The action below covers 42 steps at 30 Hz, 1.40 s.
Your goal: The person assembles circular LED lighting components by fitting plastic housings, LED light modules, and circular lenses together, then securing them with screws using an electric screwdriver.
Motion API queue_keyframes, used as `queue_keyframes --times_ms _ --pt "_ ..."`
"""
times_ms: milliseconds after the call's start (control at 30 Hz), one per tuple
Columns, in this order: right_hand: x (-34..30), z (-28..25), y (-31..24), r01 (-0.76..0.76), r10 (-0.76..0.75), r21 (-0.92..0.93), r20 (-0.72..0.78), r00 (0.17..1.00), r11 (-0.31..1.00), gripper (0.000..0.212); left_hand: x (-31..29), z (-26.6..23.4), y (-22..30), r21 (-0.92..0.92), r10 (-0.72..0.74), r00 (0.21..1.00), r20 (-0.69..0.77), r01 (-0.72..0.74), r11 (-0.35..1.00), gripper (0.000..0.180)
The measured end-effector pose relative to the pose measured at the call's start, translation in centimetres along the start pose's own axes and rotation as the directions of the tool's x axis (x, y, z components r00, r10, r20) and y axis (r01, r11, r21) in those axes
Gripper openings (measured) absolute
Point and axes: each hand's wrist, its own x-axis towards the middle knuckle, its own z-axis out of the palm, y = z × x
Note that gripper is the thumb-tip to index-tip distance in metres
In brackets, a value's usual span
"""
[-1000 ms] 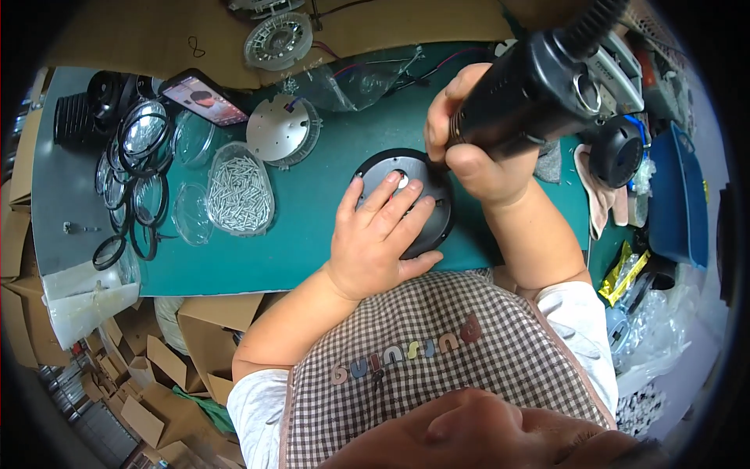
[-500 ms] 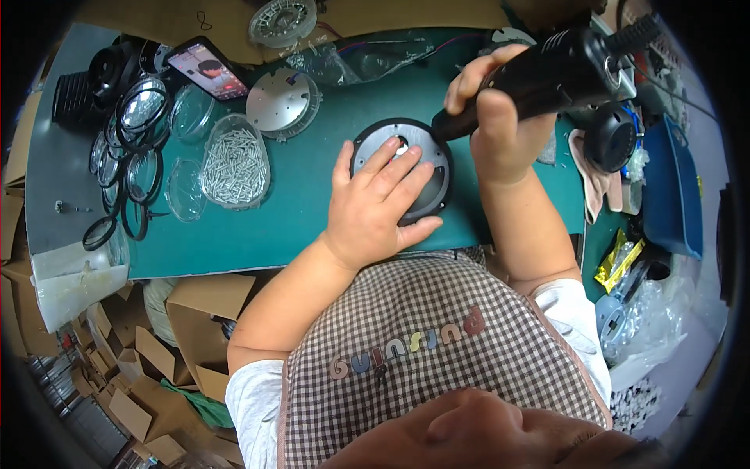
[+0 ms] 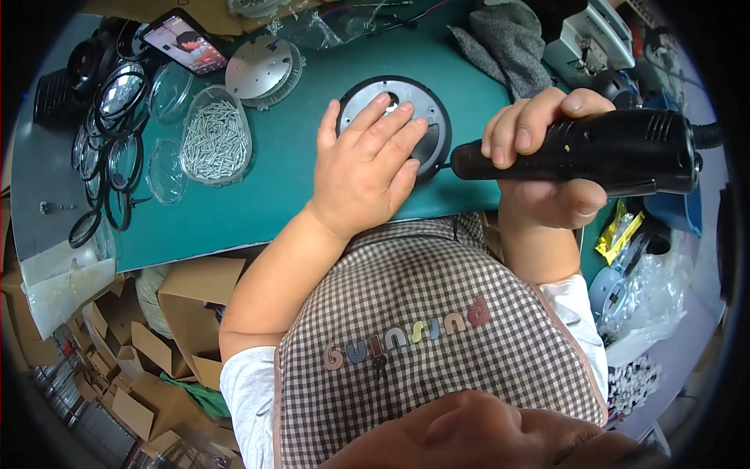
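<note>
A round black-rimmed housing with a light grey inner plate (image 3: 426, 103) lies on the green work mat. Across its lower left part rests my left hand (image 3: 355, 168), palm down with the fingers spread, covering some of the plate. My right hand (image 3: 522, 137) is wrapped around a black electric screwdriver (image 3: 625, 148), held almost level to the right of the housing. The tool's thin bit points left, close to the housing's lower right rim; whether it touches I cannot tell. A clear tub of screws (image 3: 216, 133) stands to the left.
Black rings and clear lenses (image 3: 123, 160) lie clustered at the left. A phone (image 3: 185, 43) and a silver round plate (image 3: 262, 70) are at the back left. A grey cloth (image 3: 508, 47) and a white machine (image 3: 590, 43) stand at the back right. Open cardboard boxes (image 3: 199, 289) fill the lower left.
The screwdriver has swung from slanting up and away to nearly level, and my right hand has come nearer with it. My left hand stays on the housing; the whole view has shifted slightly.
</note>
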Motion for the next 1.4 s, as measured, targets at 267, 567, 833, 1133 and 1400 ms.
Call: queue_keyframes --times_ms 267,567,833,1133,1400 --pt "-0.2 1.7 -0.6 -0.076 0.081 -0.132 0.035 0.996 0.988 0.074 -0.2 0.0 0.0 0.000 0.000 1.000 -0.010 0.000 1.000 0.043" --pt "0.8 2.1 -0.3 -0.147 0.173 -0.116 0.254 0.952 0.982 0.071 -0.2 -0.5 -0.1 -0.017 -0.010 1.000 -0.014 0.009 1.000 0.042" --pt "0.0 2.7 0.3 -0.092 0.140 -0.174 0.287 0.948 0.981 0.069 0.2 -2.3 -0.8 -0.055 -0.051 0.996 0.071 0.055 0.997 0.038" --pt "-0.9 1.5 0.9 -0.002 0.009 -0.030 0.216 0.976 1.000 0.066 1.5 -2.7 -5.6 -0.200 0.061 0.995 0.083 -0.043 0.979 0.031" --pt "-0.7 2.4 -0.1 -0.030 0.031 -0.099 0.008 0.999 0.995 0.069 0.4 -0.5 -6.5 -0.646 -0.113 0.972 0.204 0.220 0.731 0.028"
